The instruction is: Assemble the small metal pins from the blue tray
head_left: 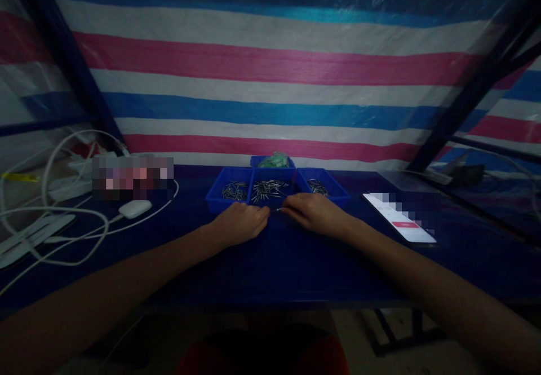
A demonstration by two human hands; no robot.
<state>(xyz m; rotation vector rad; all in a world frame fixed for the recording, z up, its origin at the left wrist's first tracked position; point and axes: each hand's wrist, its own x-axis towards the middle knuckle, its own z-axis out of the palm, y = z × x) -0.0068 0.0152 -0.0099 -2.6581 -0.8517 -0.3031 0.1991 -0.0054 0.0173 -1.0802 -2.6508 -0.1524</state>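
My left hand [245, 221] and my right hand [315, 211] meet just in front of the blue bins, fingers pinched. Between their fingertips runs a thin metal pin [275, 210], gripped at both ends; its exact kind is too small to make out. Behind the hands stand a left blue bin [215, 192], a middle blue bin [270, 171] and a right blue bin [336, 189]. Small metal pieces [234, 190] lie in the left one, longer metal pins [268, 188] in the middle one, and more small metal pieces [316, 187] in the right one.
Farther back, another blue bin [255, 162] holds greenish plastic bags [276, 160]. A lit phone [401, 223] lies right on the blue table [279, 273]. White cables [105, 228] and a white charger [135, 209] spread over the left side. Striped sheeting [279, 93] hangs behind.
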